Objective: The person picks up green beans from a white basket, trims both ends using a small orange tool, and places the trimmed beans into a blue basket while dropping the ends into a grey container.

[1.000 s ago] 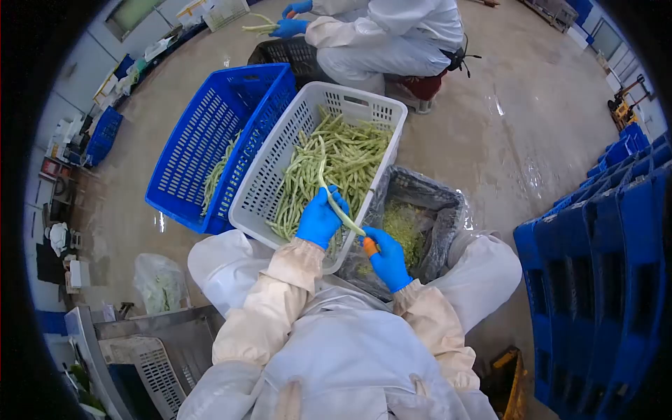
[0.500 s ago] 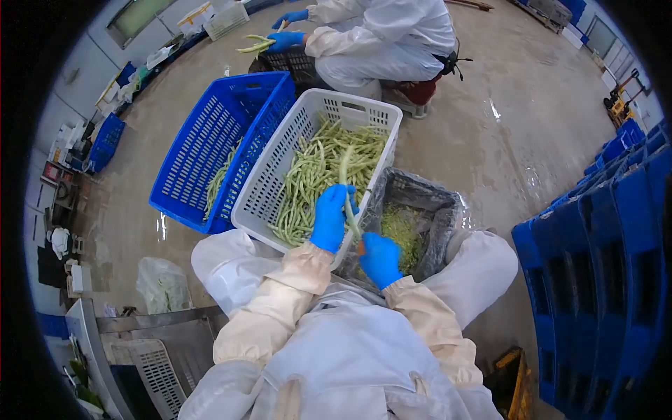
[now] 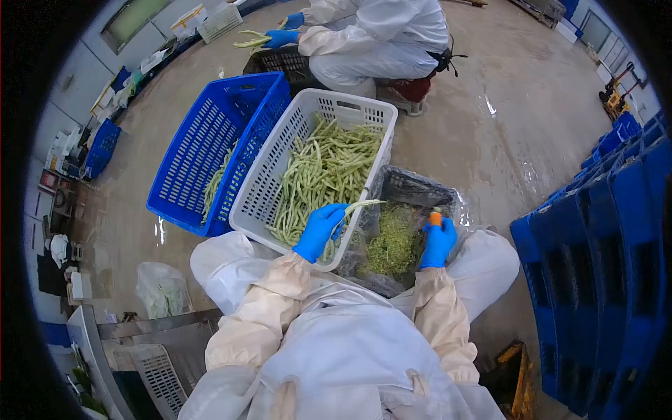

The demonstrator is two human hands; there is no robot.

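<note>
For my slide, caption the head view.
Gloved left hand holds a bean; right hand holds a peeler over a lined bin.

A food-processing workroom: a wet concrete floor [image 3: 532, 133], plastic crates [image 3: 210, 140] of green beans [image 3: 322, 168], stacked blue pallets [image 3: 602, 266] along the right edge, and workers [image 3: 378, 35] in white coveralls and blue gloves.

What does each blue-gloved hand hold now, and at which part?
The left hand grips one long green bean by its near end. The right hand holds a small orange-handled tool by its handle; its blade cannot be seen.
</note>
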